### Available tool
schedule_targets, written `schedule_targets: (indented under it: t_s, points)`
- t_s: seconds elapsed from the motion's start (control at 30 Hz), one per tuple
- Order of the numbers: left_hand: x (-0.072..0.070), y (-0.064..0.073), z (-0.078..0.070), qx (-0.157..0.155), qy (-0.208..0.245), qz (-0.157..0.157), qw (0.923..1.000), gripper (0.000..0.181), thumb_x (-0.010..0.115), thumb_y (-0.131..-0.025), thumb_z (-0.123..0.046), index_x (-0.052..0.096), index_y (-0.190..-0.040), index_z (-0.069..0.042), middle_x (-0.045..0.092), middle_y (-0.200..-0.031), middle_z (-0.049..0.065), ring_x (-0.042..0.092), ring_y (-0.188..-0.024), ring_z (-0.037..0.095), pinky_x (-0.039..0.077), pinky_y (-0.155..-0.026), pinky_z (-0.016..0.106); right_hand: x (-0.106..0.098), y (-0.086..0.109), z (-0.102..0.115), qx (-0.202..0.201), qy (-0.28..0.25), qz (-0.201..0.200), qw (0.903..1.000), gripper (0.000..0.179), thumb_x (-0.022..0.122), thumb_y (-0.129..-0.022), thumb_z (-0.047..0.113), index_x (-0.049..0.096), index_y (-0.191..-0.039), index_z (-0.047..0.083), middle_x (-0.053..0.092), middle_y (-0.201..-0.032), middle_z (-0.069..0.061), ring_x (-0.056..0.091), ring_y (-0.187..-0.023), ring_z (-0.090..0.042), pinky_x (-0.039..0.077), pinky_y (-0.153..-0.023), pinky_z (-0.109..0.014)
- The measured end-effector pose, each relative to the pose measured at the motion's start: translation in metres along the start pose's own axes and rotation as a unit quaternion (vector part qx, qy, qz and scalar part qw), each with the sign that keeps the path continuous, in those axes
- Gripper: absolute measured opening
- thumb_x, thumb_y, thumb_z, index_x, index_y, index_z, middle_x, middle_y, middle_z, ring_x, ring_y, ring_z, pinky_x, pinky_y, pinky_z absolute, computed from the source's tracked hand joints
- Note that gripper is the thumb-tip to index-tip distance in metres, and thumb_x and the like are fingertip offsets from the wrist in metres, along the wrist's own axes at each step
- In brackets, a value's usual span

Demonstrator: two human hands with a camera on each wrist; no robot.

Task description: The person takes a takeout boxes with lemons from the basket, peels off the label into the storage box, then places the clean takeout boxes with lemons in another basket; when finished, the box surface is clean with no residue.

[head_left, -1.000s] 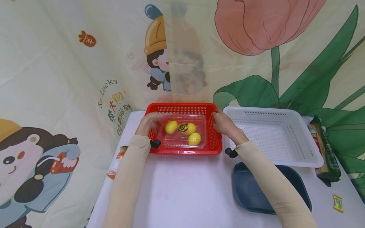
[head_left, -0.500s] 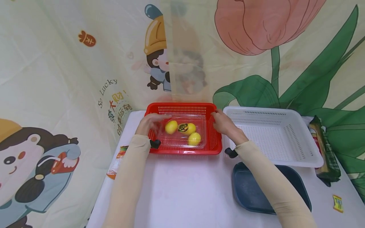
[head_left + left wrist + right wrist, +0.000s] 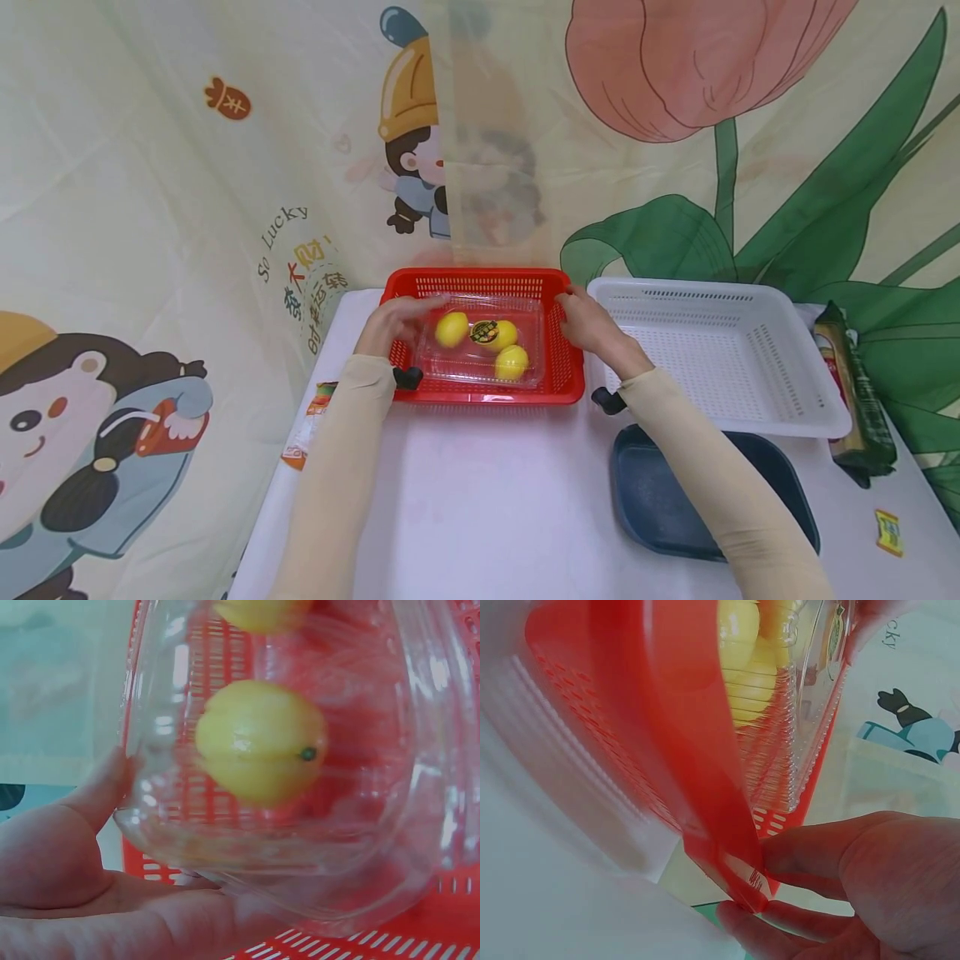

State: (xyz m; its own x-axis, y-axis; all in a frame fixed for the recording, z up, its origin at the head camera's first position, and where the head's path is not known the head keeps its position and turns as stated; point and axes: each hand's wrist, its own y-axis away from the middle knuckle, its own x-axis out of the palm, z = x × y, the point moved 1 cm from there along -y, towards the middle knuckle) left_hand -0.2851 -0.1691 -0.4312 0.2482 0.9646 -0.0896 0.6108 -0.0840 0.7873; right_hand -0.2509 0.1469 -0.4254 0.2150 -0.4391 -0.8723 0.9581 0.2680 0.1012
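Observation:
A clear plastic clamshell box (image 3: 480, 367) with three yellow lemons (image 3: 259, 742) inside sits within the red perforated basket (image 3: 487, 398). A round black label (image 3: 483, 332) is on the box's lid. My left hand (image 3: 390, 323) grips the left end of the box, its thumb along the edge and its fingers under the end in the left wrist view. At the basket's right side, my right hand (image 3: 588, 323) pinches the red rim between thumb and fingers (image 3: 802, 855). The box leans slightly, its far side raised.
A white perforated basket (image 3: 750, 425) stands right of the red one. In front of it lies a dark blue tray (image 3: 660, 508), partly under my right sleeve. A green-brown packet (image 3: 862, 417) and a small yellow packet (image 3: 889, 533) lie far right; an orange-white packet (image 3: 300, 433) lies left.
The clear box has risen and tilted a little within the basket, its far edge higher in the head view. My right hand keeps its place on the rim.

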Motion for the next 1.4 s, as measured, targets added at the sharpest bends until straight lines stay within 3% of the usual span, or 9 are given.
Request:
schedule_targets:
  t_s: [0.17,0.3,0.57,0.73,0.97,1.2,1.4]
  points:
    - [-0.001,0.0,0.004,0.0,0.039,0.014,0.9991,0.078,0.07,-0.089,-0.056,0.033,-0.149,-0.022,0.05,-0.143,0.006,0.056,-0.129,0.028,0.054,-0.103,0.047,0.001,0.001,0.001,-0.002,0.0,0.004,1.0,0.044,0.059,-0.096,-0.001,0.054,-0.138,-0.009,0.041,-0.149,-0.032,0.058,-0.121,-0.044,0.057,-0.093,-0.053]
    - [-0.002,0.002,0.006,0.008,0.046,0.027,0.9986,0.073,0.069,-0.089,-0.058,0.037,-0.145,-0.023,0.052,-0.14,0.005,0.057,-0.128,0.028,0.054,-0.103,0.047,0.002,0.002,0.001,-0.005,0.0,0.005,1.0,0.044,0.059,-0.095,-0.002,0.054,-0.138,-0.009,0.042,-0.148,-0.032,0.059,-0.119,-0.043,0.058,-0.091,-0.053]
    - [-0.005,0.005,0.004,0.06,0.037,0.048,0.9963,0.065,0.055,-0.099,-0.055,0.038,-0.149,-0.017,0.052,-0.141,0.01,0.053,-0.131,0.032,0.047,-0.11,0.054,0.003,0.003,0.001,-0.006,-0.006,0.006,0.9999,0.045,0.059,-0.095,-0.002,0.053,-0.139,-0.01,0.04,-0.149,-0.033,0.059,-0.12,-0.044,0.058,-0.092,-0.053]
    - [-0.007,0.011,-0.001,0.082,0.045,0.062,0.9937,0.065,0.054,-0.1,-0.055,0.033,-0.15,-0.02,0.052,-0.143,0.011,0.054,-0.132,0.031,0.049,-0.108,0.053,0.003,0.003,0.0,-0.01,-0.004,0.006,0.9999,0.044,0.058,-0.095,-0.002,0.052,-0.138,-0.011,0.039,-0.15,-0.033,0.057,-0.122,-0.045,0.057,-0.095,-0.054]
    - [-0.008,0.027,-0.015,0.122,0.041,0.083,0.9882,0.062,0.051,-0.1,-0.058,0.037,-0.147,-0.019,0.055,-0.134,0.01,0.056,-0.129,0.032,0.049,-0.106,0.057,0.004,0.002,-0.001,-0.011,-0.009,0.008,0.9999,0.043,0.058,-0.095,-0.002,0.054,-0.137,-0.01,0.039,-0.151,-0.032,0.053,-0.127,-0.045,0.055,-0.097,-0.055]
    - [-0.007,0.053,-0.03,0.194,0.016,0.101,0.9756,0.057,0.047,-0.104,-0.052,0.031,-0.153,-0.027,0.054,-0.13,0.015,0.06,-0.12,0.036,0.051,-0.098,0.064,0.003,0.001,-0.003,-0.01,-0.01,0.01,0.9999,0.043,0.059,-0.095,0.0,0.055,-0.136,-0.01,0.039,-0.151,-0.032,0.051,-0.13,-0.046,0.054,-0.099,-0.055]
    - [-0.002,0.073,-0.035,0.204,0.013,0.11,0.9726,0.058,0.042,-0.106,-0.052,0.039,-0.147,-0.011,0.057,-0.123,0.016,0.067,-0.106,0.03,0.055,-0.093,0.061,0.002,0.001,-0.004,-0.019,-0.021,0.005,0.9996,0.042,0.064,-0.096,0.01,0.057,-0.134,-0.008,0.043,-0.149,-0.031,0.045,-0.136,-0.046,0.05,-0.104,-0.058]
